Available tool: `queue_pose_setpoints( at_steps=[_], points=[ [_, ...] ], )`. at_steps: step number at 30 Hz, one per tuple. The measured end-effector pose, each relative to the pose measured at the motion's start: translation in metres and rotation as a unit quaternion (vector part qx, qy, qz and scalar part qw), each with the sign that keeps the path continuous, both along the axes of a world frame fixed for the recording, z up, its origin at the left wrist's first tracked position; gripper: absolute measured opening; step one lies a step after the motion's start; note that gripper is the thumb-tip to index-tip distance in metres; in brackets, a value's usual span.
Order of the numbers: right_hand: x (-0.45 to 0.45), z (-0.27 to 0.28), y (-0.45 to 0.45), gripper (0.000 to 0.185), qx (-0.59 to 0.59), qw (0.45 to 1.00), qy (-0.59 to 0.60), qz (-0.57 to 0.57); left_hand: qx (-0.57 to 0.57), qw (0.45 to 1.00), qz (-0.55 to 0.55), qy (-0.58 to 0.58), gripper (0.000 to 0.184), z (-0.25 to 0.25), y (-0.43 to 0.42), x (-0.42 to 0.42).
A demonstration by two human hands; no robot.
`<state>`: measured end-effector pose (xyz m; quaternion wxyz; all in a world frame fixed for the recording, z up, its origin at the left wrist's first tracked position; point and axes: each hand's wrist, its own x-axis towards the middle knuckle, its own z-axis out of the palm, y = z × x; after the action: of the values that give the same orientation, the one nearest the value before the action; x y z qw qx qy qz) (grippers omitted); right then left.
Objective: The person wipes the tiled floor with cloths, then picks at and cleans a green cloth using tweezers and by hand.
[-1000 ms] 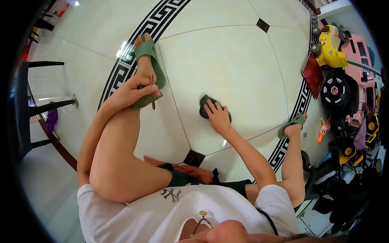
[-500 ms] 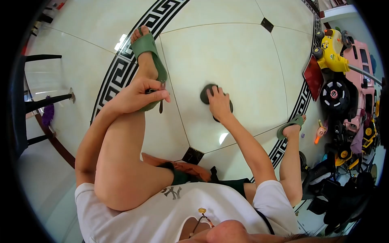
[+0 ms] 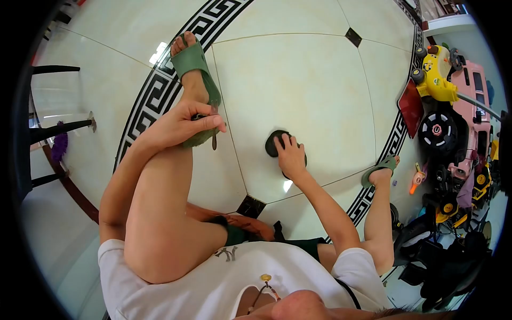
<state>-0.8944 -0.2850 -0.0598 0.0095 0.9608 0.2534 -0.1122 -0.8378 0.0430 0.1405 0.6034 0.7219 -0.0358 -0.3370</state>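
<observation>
My left hand (image 3: 193, 125) rests over my bent leg, its fingers wrapped round a dark green rounded thing (image 3: 198, 140) with a fuzzy-looking lower side. A thin brown stick-like piece (image 3: 214, 142) shows beside my thumb; most of what this hand holds is covered. My right hand (image 3: 292, 157) reaches down to the floor, with its fingers bent over a dark, roughly shoe-shaped thing (image 3: 272, 144). One rounded end shows left of the fingers, and the hand hides the middle. My feet wear green slippers (image 3: 193, 60).
Pale floor tiles (image 3: 288, 74) carry a black-and-white patterned border. On the right stand a yellow ride-on toy (image 3: 438, 72), a pink toy car (image 3: 469, 101), a red flat thing (image 3: 410, 109) and an orange toy (image 3: 417, 178). Black chair legs (image 3: 61, 129) stick out at the left.
My right hand and the dark shoe-shaped thing have moved over the floor towards me. My left hand keeps its hold in nearly the same place. The view has shifted slightly.
</observation>
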Motion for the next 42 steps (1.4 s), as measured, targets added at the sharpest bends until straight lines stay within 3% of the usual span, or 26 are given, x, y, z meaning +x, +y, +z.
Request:
queue_pose_setpoints(
  at_steps=[2,5,7,9,13,17,20,21,23,25,27,28,30,31,32,35,39,42],
  points=[
    [0.02,-0.016,0.002,0.052,0.001,0.997,-0.061,-0.052,-0.001,1.0,-0.007,-0.005,0.02,-0.003,0.0,0.0],
    [0.087,-0.007,0.014,0.055,0.073,0.987,-0.06,-0.128,0.018,1.0,-0.01,-0.014,0.021,-0.005,0.003,0.0],
    [0.118,-0.01,0.028,0.048,0.146,0.981,-0.045,-0.117,0.028,1.0,0.013,-0.006,0.023,-0.003,0.003,0.0],
    [0.114,-0.01,0.037,0.044,0.174,0.984,-0.022,-0.025,0.0,0.999,0.046,0.021,0.024,-0.003,0.005,-0.001],
    [0.026,-0.011,0.026,0.039,0.248,0.961,0.032,0.119,0.015,0.999,0.023,-0.019,0.027,-0.006,0.011,-0.002],
    [-0.059,0.002,0.007,0.04,0.24,0.946,0.17,0.139,0.031,0.999,0.009,-0.017,0.029,-0.002,0.007,-0.003],
    [-0.067,0.006,-0.03,0.044,0.452,0.844,0.281,-0.071,0.044,0.999,0.01,-0.02,0.029,-0.002,0.005,-0.007],
    [-0.058,0.012,-0.049,0.045,0.524,0.786,0.305,-0.123,0.039,0.999,0.011,-0.015,0.029,-0.002,0.006,-0.007],
    [-0.046,0.042,-0.09,0.045,0.525,0.63,0.406,-0.403,0.033,0.999,0.018,-0.011,0.028,0.001,0.006,-0.008],
    [-0.045,0.028,-0.135,0.044,0.608,0.586,0.29,-0.451,0.033,0.999,0.025,-0.013,0.026,0.005,0.005,-0.008],
    [-0.042,0.027,-0.157,0.042,0.618,0.598,0.22,-0.46,0.026,0.999,0.019,-0.024,0.027,0.004,0.006,-0.007],
    [-0.039,0.021,-0.164,0.049,0.541,0.686,0.209,-0.439,0.02,0.999,0.019,-0.016,0.027,0.004,0.007,-0.007],
    [-0.05,0.0,-0.149,0.058,0.296,0.895,0.002,-0.333,0.006,1.0,0.022,-0.013,0.028,-0.002,0.009,-0.007],
    [-0.054,-0.009,-0.136,0.063,0.154,0.948,-0.104,-0.258,0.011,1.0,0.02,-0.011,0.028,-0.002,0.009,-0.007],
    [-0.054,-0.018,-0.123,0.073,0.168,0.954,-0.073,-0.236,0.016,1.0,0.018,-0.01,0.028,-0.001,0.008,-0.006],
    [-0.06,-0.02,-0.066,0.067,0.127,0.979,-0.049,-0.154,0.015,1.0,0.025,0.0,0.029,-0.002,0.008,-0.005],
    [-0.113,-0.03,-0.002,0.061,0.205,0.978,-0.032,0.007,0.015,1.0,0.027,-0.004,0.029,-0.001,0.01,-0.007],
    [-0.14,-0.001,0.033,0.057,0.29,0.949,0.119,0.039,0.018,0.999,0.038,-0.002,0.029,-0.002,0.011,-0.009]
  ],
)
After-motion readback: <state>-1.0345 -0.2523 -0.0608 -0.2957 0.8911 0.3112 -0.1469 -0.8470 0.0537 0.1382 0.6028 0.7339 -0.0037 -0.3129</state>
